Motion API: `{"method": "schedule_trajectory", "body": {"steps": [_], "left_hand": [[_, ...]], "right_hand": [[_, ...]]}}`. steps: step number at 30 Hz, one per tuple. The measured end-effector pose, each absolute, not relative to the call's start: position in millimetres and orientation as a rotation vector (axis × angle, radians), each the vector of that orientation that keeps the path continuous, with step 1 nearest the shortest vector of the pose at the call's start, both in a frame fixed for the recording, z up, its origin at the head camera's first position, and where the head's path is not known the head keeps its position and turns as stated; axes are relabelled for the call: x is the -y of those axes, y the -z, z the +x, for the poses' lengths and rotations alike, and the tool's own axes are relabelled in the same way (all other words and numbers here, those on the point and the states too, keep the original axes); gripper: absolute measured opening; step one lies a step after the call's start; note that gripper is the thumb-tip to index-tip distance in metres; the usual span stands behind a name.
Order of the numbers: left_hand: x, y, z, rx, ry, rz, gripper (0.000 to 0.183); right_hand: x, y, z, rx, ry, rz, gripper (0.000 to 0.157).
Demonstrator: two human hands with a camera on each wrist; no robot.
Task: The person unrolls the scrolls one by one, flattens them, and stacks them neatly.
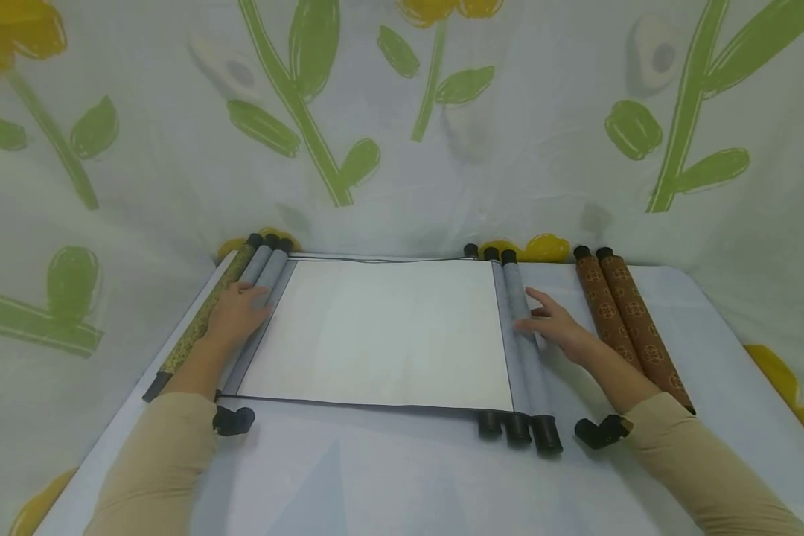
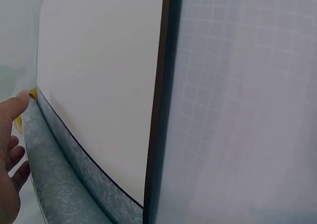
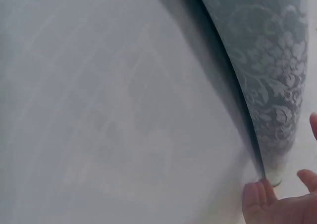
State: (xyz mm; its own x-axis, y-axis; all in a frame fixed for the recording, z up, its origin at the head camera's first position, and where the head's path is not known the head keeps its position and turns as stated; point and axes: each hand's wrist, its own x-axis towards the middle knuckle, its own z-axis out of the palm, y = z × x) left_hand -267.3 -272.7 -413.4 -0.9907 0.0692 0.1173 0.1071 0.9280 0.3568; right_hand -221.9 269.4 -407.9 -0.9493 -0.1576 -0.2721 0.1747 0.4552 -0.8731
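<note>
A hanging scroll lies partly unrolled, its blank white sheet (image 1: 382,335) flat between blue-grey patterned rolls with black end knobs. My left hand (image 1: 236,316) lies over the left blue-grey roll (image 1: 275,268), fingers reaching towards the sheet's border; in the left wrist view its loosely bent fingers are beside the patterned roll (image 2: 59,169). At the other end, my right hand (image 1: 563,331) has its fingers spread, fingertips right at the right blue-grey roll (image 1: 520,298). The right wrist view shows relaxed fingers by the far end of that floral roll (image 3: 270,70).
A green-gold roll (image 1: 208,313) lies along the far left, next to the blue-grey ones. Two brown patterned rolls (image 1: 636,316) lie side by side to the right. Behind the pale table (image 1: 388,476) hangs a white cloth with printed flowers (image 1: 536,149).
</note>
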Motion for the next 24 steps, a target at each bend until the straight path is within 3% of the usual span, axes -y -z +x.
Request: {"method": "schedule_trajectory", "body": {"steps": [9, 24], "left_hand": [[270, 412, -264, 2.976, 0.67, -0.18, 0.058], [247, 410, -257, 3.021, 0.896, -0.273, 0.085]], "right_hand": [[-281, 395, -210, -2.572, 1.351, -0.086, 0.084], [-316, 375, -193, -2.666, 1.3, -0.198, 0.096]]}}
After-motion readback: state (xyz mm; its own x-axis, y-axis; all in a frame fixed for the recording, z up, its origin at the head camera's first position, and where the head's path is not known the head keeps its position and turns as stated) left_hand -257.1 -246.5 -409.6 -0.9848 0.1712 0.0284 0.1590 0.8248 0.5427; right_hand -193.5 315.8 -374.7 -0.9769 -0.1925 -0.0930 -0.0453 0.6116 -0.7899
